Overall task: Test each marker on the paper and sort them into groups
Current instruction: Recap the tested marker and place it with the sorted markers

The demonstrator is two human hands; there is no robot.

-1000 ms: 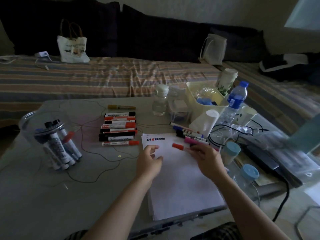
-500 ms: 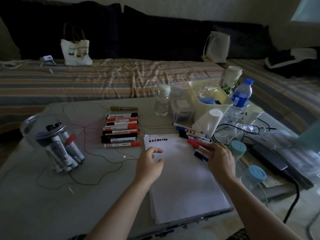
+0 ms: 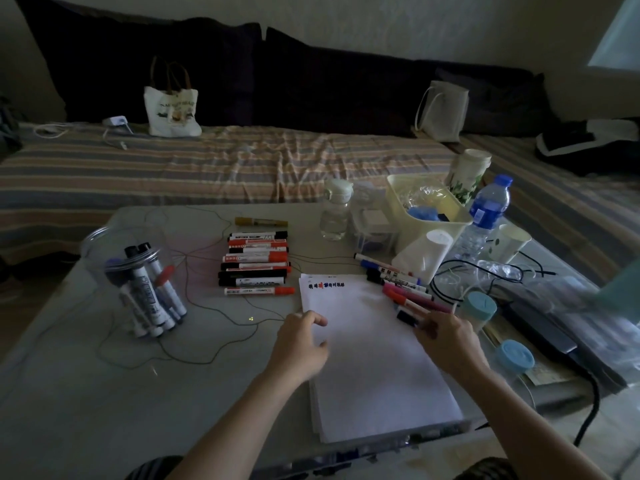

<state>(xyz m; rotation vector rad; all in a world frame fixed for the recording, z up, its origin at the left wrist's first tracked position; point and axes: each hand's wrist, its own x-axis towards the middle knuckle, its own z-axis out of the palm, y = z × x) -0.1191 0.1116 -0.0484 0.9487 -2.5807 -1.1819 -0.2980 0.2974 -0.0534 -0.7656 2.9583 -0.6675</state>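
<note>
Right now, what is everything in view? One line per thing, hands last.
paper stack: one, white, test marks at its top, table centre
sorted markers: about eight, black and red caps, row left of the paper
yellow marker: one, beyond that row
jar: one, clear, holds markers, table left
slim markers: several, mixed colours, right of the paper
basket: one, pale yellow
water bottle: one, blue label
left hand: on the paper's left edge
right hand: fingers on a dark-capped slim marker

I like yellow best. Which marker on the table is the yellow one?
The yellow marker lies alone at the far end of the row of red and black markers, a little apart from them. It is the only yellow one.
</note>
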